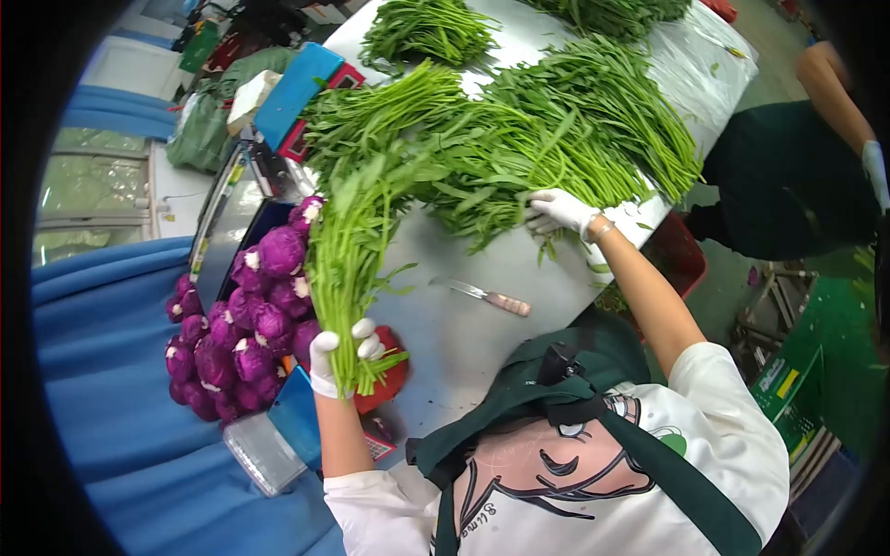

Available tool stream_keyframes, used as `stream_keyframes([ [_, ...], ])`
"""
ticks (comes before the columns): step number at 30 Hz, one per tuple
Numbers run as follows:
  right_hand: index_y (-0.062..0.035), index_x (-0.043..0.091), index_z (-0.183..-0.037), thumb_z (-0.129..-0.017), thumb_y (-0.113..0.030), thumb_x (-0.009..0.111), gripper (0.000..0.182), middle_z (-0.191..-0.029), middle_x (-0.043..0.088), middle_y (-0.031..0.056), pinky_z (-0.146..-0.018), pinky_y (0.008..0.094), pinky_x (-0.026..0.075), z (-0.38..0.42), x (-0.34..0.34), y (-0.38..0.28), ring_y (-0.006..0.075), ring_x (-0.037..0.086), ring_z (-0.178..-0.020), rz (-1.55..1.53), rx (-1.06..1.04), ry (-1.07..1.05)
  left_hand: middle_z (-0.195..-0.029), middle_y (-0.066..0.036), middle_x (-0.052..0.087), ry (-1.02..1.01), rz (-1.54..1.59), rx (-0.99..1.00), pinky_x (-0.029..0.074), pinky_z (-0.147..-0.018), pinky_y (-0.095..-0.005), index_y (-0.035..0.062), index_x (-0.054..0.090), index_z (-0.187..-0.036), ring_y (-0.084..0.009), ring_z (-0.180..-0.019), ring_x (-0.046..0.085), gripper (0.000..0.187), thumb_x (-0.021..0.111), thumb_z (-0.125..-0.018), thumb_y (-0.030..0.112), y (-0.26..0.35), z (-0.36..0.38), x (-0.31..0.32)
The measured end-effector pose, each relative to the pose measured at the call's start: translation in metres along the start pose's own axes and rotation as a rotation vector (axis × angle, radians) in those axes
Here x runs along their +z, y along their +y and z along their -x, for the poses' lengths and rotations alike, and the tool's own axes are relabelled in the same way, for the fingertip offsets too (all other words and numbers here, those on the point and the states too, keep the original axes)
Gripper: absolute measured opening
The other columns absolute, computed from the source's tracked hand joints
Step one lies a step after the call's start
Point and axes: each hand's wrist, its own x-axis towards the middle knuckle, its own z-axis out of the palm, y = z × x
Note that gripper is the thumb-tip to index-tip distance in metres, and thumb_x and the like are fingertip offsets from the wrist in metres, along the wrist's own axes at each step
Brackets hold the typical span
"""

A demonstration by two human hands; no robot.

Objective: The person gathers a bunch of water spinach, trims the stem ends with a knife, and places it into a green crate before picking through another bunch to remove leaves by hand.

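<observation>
My left hand (348, 357), in a white glove, is closed around the stem ends of a bunch of water spinach (348, 250). Its leaves point away from me and overlap the pile. At the near edge of the large water spinach pile (556, 153), my gloved right hand (559, 212) touches the leaves, fingers stretched out and slightly bent. Between my hands, a knife (491, 298) with a pale handle lies on the metal table (431, 347). The lower part of the right fingers is partly lost among the leaves.
Purple cabbages (246, 320) are heaped at the left edge, beside a blue-and-red scale (301, 97). A red object (387, 371) sits behind my left hand. More greens (426, 32) lie at the far side. Another person (788, 176) in dark clothing stands at the right.
</observation>
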Motion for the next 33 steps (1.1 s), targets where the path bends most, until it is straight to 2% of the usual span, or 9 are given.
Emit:
stream_keyframes([
  [9, -0.0033, 0.061, -0.103, -0.092, -0.027, 0.057, 0.026, -0.084, 0.065, 0.0011, -0.061, 0.021, 0.046, 0.099, 0.086, -0.038, 0.0068, 0.057, -0.068, -0.093, -0.401, 0.106, -0.094, -0.011, 0.053, 0.073, -0.379, 0.214, 0.047, -0.073, -0.0382, 0.0075, 0.047, -0.119, -0.0289, -0.081, 0.055, 0.06, 0.071, -0.065, 0.012, -0.052, -0.036, 0.041],
  [14, -0.0016, 0.062, -0.096, -0.086, -0.023, 0.065, 0.024, -0.084, 0.064, 0.0019, -0.071, 0.0237, 0.047, 0.147, 0.101, -0.058, 0.0075, 0.057, -0.08, -0.197, -0.662, 0.21, -0.093, -0.012, 0.057, -0.017, -0.531, -0.02, 0.049, -0.069, -0.0385, 0.0029, 0.049, -0.115, -0.0284, -0.08, 0.06, 0.056, 0.073, -0.066, 0.014, -0.106, -0.073, 0.055],
  [18, -0.0005, 0.064, -0.086, -0.085, -0.022, 0.065, 0.022, -0.078, 0.062, 0.0023, -0.067, 0.023, 0.044, 0.176, 0.054, -0.003, 0.0063, 0.055, -0.073, -0.104, -0.619, 0.7, -0.099, -0.013, 0.06, -0.074, -0.706, -0.209, 0.052, -0.073, -0.0379, 0.0, 0.051, -0.118, -0.0251, -0.084, 0.062, 0.06, 0.076, -0.064, 0.012, -0.127, -0.084, 0.067],
  [20, -0.0021, 0.064, -0.097, -0.087, -0.024, 0.062, 0.024, -0.082, 0.062, 0.0017, -0.067, 0.0226, 0.044, 0.192, 0.026, 0.054, 0.008, 0.055, -0.075, -0.256, -0.499, 0.922, -0.108, -0.011, 0.061, -0.12, -0.783, -0.237, 0.052, -0.079, -0.0358, -0.0003, 0.051, -0.123, -0.0207, -0.089, 0.062, 0.064, 0.077, -0.065, 0.009, -0.141, -0.094, 0.066],
  [21, -0.0039, 0.058, -0.115, -0.088, -0.038, 0.061, 0.043, -0.107, 0.061, 0.0072, -0.081, 0.0271, 0.045, 0.204, 0.02, 0.083, 0.014, 0.056, -0.095, -0.472, -0.369, 0.954, -0.108, -0.01, 0.061, -0.119, -0.776, -0.281, 0.052, -0.08, -0.0353, -0.0002, 0.05, -0.123, -0.0202, -0.09, 0.062, 0.063, 0.076, -0.066, 0.008, -0.151, -0.1, 0.069],
  [23, -0.005, 0.044, -0.133, -0.085, -0.054, 0.057, 0.07, -0.129, 0.049, 0.0109, -0.096, 0.0347, 0.039, 0.232, 0.029, 0.117, 0.0214, 0.047, -0.117, -1.028, -0.093, 0.85, -0.11, -0.009, 0.061, -0.122, -0.753, -0.369, 0.051, -0.081, -0.0342, 0.0, 0.05, -0.123, -0.0191, -0.091, 0.061, 0.061, 0.074, -0.067, 0.006, -0.178, -0.116, 0.081],
  [25, -0.0042, 0.031, -0.142, -0.082, -0.064, 0.053, 0.087, -0.138, 0.04, 0.0135, -0.105, 0.0408, 0.03, 0.261, 0.061, 0.125, 0.0277, 0.037, -0.128, -0.789, -0.205, 0.447, -0.105, -0.007, 0.063, -0.204, -0.754, -0.331, 0.05, -0.08, -0.0312, 0.0015, 0.053, -0.121, -0.0173, -0.09, 0.061, 0.051, 0.071, -0.073, 0.004, -0.218, -0.134, 0.083],
  [29, -0.0019, 0.038, -0.135, -0.079, -0.028, 0.073, 0.071, -0.132, 0.045, 0.0069, -0.099, 0.0302, 0.038, 0.271, 0.105, 0.102, 0.0133, 0.045, -0.119, -0.684, -0.393, 0.511, -0.096, -0.003, 0.065, -0.202, -0.821, -0.105, 0.051, -0.069, -0.0273, 0.0003, 0.059, -0.108, -0.0123, -0.078, 0.061, 0.036, 0.07, -0.074, 0.004, -0.303, -0.133, 0.071],
  [33, -0.0018, 0.03, -0.139, -0.064, -0.014, 0.084, 0.093, -0.132, 0.045, 0.009, -0.101, 0.031, 0.038, 0.305, 0.12, 0.101, 0.016, 0.045, -0.118, -0.33, -0.47, 0.654, -0.123, -0.013, 0.055, -0.311, -0.842, -0.289, 0.038, -0.097, -0.033, -0.0007, 0.049, -0.126, -0.0214, -0.111, 0.052, 0.049, 0.058, -0.09, 0.032, -0.307, -0.111, 0.066],
])
